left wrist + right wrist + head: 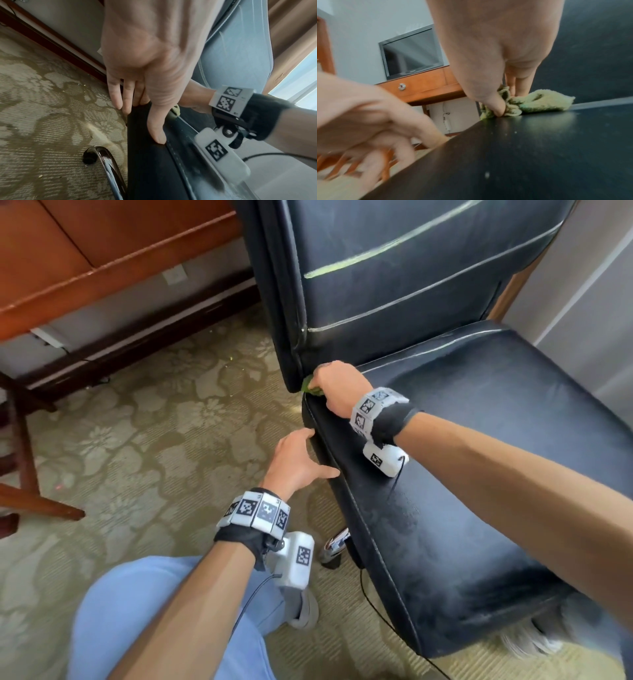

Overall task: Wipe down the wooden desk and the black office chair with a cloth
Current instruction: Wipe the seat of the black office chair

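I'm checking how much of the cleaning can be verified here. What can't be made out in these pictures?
- Cloth: in the head view, mostly hidden under the right hand.
- Wooden desk: top surface cut off by the head view's upper edge.
- Left hand: blurred in the right wrist view.
- Chair base: hidden under the seat; only one chrome leg shows.

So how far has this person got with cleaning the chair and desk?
In hand: the right hand presses a green cloth into the back corner of the black chair seat, where it meets the backrest, while the left hand steadies the seat's edge. Left: the seat shows dusty specks and the backrest pale streaks. Whether the wooden desk has been wiped, the pictures cannot tell.
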The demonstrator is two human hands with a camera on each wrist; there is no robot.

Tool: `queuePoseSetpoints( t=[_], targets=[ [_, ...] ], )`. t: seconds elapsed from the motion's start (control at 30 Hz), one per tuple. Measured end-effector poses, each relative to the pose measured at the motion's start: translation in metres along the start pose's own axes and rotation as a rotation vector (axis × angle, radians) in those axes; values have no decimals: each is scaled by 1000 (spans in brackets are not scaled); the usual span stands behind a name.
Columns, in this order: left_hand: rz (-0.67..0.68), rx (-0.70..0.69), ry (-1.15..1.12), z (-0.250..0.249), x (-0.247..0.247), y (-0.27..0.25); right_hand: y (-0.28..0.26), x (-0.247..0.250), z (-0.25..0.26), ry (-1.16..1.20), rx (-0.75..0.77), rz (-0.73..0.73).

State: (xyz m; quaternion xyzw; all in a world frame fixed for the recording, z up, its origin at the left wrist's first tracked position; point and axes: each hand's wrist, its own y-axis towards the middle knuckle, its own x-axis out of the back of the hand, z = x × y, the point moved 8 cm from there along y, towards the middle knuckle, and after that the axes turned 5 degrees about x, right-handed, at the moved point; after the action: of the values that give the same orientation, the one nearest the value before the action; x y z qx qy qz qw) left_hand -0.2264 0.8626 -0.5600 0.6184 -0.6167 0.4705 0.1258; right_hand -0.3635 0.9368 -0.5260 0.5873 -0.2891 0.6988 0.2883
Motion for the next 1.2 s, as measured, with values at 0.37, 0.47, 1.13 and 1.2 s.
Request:
queuePoseSetpoints(
  t=[0.37,0.47,1.13,1.2],
  targets=[
    [-36,-78,342,-60,9,5,-30,8,-106,51,-398,9],
    [-18,-84,392,-74,-1,4,-33,2,-136,207,-522,16],
    [110,-62,572,-123,-37,17,-126,45,-281,-38,-503,-73],
    [91,-72,576,-124,-39,18,-147,56,-317,-55,-608,-78]
  ],
)
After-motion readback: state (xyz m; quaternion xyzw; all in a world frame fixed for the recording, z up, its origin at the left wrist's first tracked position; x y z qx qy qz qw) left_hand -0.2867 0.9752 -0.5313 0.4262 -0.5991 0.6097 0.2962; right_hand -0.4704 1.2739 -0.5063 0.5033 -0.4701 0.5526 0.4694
